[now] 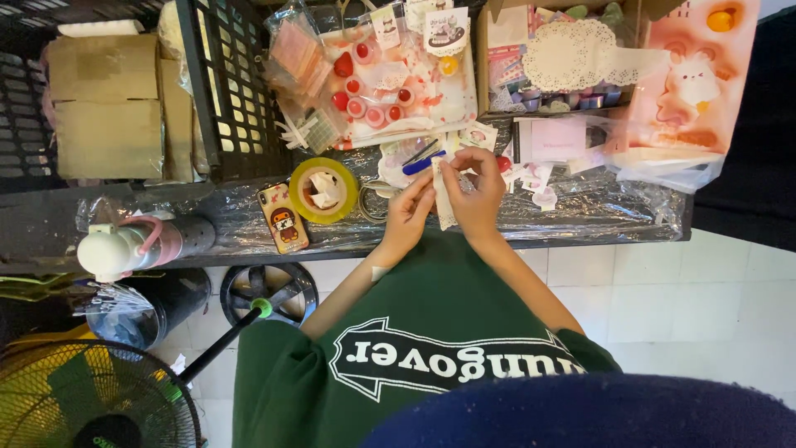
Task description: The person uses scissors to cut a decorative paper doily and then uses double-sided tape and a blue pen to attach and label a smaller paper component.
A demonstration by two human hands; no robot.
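Paper strip [444,199]: a narrow pale strip held upright between both hands, just right of the yellow tape roll [323,190], over the near part of the table [597,217].
Left hand [408,214]: fingers pinched on the strip's left edge, near its top.
Right hand [477,187]: fingers curled round the strip's upper end, grasping it from the right.
Yellow tape roll: lies flat on the table's foil-like cover, just left of the left hand.
Phone [283,217]: in a cartoon case, touching the roll's lower left side.
Blue pen [424,162]: beyond the hands, up and right of the roll.
Red and white sticker sheets [390,83]: in clear bags, behind the roll, leaning on the black crate [232,83].
Cardboard box [564,58]: far right of the roll, holding a white doily and small papers.
Pink bag [692,83]: with a rabbit picture, further right still.
White bottle [124,247]: well left of the roll, at the table edge.
In the way: loose paper scraps [539,182] crowd the table just right of the hands.
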